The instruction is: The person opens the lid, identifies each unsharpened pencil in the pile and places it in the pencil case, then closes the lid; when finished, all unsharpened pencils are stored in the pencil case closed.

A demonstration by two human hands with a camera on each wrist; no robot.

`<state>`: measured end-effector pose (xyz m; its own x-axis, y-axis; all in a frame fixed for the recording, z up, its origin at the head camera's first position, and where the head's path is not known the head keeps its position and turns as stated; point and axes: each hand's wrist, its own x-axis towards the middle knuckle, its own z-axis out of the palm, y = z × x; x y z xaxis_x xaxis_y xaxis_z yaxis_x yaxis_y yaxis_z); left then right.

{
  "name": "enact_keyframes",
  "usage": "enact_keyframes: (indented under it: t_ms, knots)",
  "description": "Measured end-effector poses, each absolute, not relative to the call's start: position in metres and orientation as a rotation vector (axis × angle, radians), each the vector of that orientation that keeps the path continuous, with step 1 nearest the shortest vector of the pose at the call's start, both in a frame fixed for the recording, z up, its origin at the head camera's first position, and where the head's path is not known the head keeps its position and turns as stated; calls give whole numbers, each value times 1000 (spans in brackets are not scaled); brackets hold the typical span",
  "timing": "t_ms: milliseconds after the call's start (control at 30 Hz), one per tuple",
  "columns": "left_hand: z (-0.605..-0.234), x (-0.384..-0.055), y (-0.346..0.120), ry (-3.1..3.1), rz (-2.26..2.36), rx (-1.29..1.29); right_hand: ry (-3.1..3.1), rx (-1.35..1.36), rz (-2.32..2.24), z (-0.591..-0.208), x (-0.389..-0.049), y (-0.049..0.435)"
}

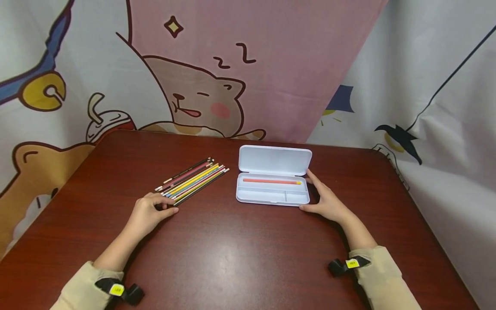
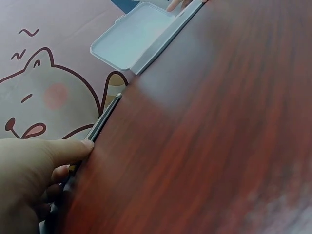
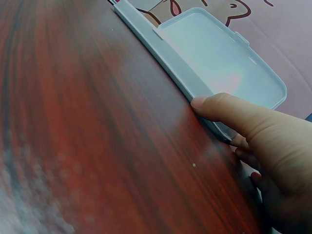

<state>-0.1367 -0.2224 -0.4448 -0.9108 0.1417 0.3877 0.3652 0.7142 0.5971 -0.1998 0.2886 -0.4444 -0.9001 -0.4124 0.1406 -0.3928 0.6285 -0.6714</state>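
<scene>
Several pencils (image 1: pixel 197 177) in black, red, yellow and other colours lie side by side, slanting across the table's left half. My left hand (image 1: pixel 149 211) is at their near ends, thumb and fingers around the end of the nearest dark pencil (image 2: pixel 106 117); its lower fingers are partly hidden in the left wrist view. To the right, a white pencil case (image 1: pixel 252 196) lies with its lid (image 1: pixel 275 159) raised. One orange pencil (image 1: pixel 271 181) rests in its rear compartment. My right hand (image 1: pixel 328 202) grips the case's right end, thumb (image 3: pixel 214 105) at the front edge and fingers behind.
The brown table (image 1: pixel 232 249) reaches back to a cartoon-printed curtain (image 1: pixel 286 77). A thin dark cable (image 1: pixel 397 165) hangs by the table's back right corner. Each wrist wears a black strapped camera.
</scene>
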Motion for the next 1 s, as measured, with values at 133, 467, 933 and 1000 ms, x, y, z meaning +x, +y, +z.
enact_keyframes:
  t_ms: [133, 467, 933, 1000]
  knots:
    - [-446, -138, -220, -2601, -967, -407, 2808, -689, -1150, -443, -199, 289]
    - [-446, -138, -220, -2565, -952, -364, 2796, -679, -1147, -442, -199, 288]
    - [-442, -139, -219, -2397, -1075, -276, 2799, -675, -1141, -442, -200, 288]
    - [-441, -139, -218, -2400, -1124, -248, 2803, -679, -1142, -443, -200, 288]
